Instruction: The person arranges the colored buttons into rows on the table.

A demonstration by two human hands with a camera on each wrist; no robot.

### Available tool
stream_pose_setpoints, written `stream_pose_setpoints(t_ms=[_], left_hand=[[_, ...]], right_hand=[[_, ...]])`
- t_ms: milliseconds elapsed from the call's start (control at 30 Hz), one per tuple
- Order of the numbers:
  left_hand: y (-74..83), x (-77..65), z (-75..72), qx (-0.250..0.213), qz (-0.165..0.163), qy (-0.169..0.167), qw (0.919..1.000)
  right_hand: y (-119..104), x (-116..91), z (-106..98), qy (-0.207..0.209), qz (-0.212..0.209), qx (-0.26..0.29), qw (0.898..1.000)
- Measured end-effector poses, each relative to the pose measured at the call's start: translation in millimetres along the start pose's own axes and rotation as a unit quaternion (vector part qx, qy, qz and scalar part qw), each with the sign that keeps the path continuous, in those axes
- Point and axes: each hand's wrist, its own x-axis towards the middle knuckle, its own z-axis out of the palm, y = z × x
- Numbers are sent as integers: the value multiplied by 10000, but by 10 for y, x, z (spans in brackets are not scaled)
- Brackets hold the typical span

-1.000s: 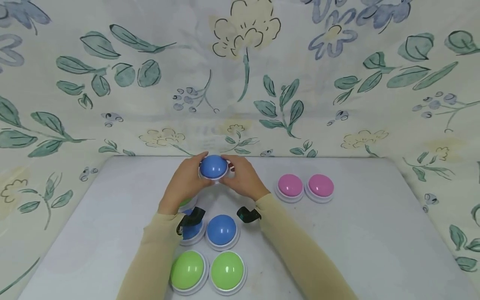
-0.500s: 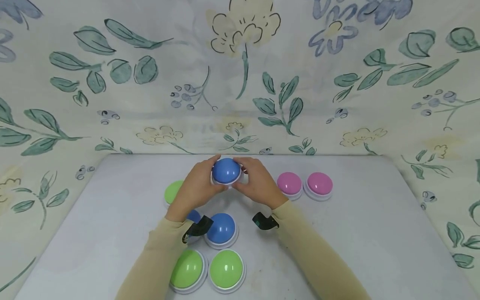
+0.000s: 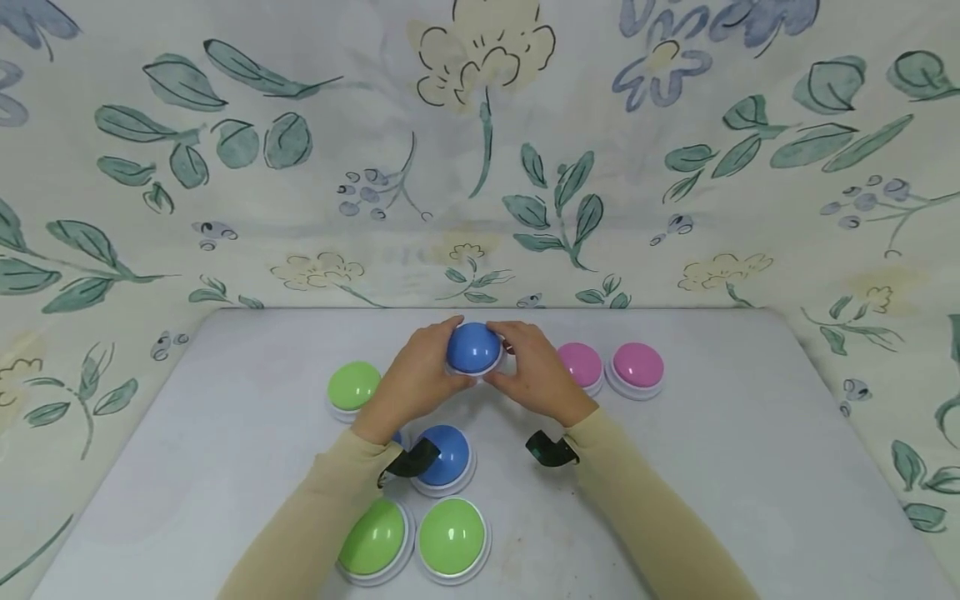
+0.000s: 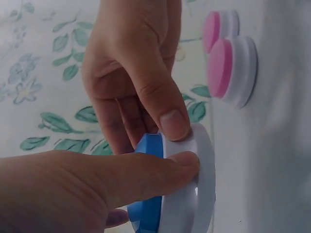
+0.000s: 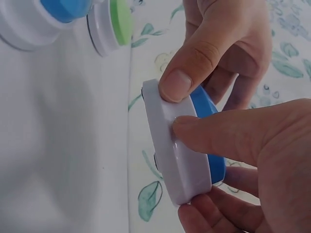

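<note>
Between my two hands is a blue dome push button [image 3: 473, 347] with a white round base, held up off the table near its back edge. My left hand [image 3: 417, 377] grips its left side and my right hand [image 3: 537, 372] its right. Both thumbs press on the white base [image 4: 187, 204], close together, as the left wrist view shows. Fingers of the right hand curl under the far rim in the right wrist view. Just right of the right hand sits a pink push button [image 3: 581, 365], partly covered by it. A green push button [image 3: 354, 385] stands left of the left hand.
On the white table [image 3: 750, 467] another pink button [image 3: 638, 365] stands at the right. Nearer are a blue button [image 3: 447, 456], a second blue one mostly hidden by the left wrist, and two green buttons [image 3: 452, 536] at the front. A floral cloth [image 3: 480, 242] rises behind.
Both hands have carried the blue push button to the right and slightly nearer. The green button at the left has come out from behind the left hand; the right hand now overlaps a pink button.
</note>
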Motion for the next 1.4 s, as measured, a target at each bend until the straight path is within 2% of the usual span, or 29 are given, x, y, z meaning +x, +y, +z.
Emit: stream_pose_setpoints(t_ms=[367,700,967,1200,1400], left_hand=[[111,97,143,465,71,-337,9983],[171,198,248,627,145,-480,9968],[187,287,342,695,48,-640,9955],[207,354,396,717,-89,-779,9943],[217,386,446,797,-30,-840,9933]], right_hand=[[164,-75,-63,-169,37,-207,9996],[269,-86,-130,-405,206,-438,9980],[324,-93,-173,-538,194,-794,9952],[345,-52,-201,-838,355,-903,9917],[338,-11,-220,-1083,497,-1157,9861]])
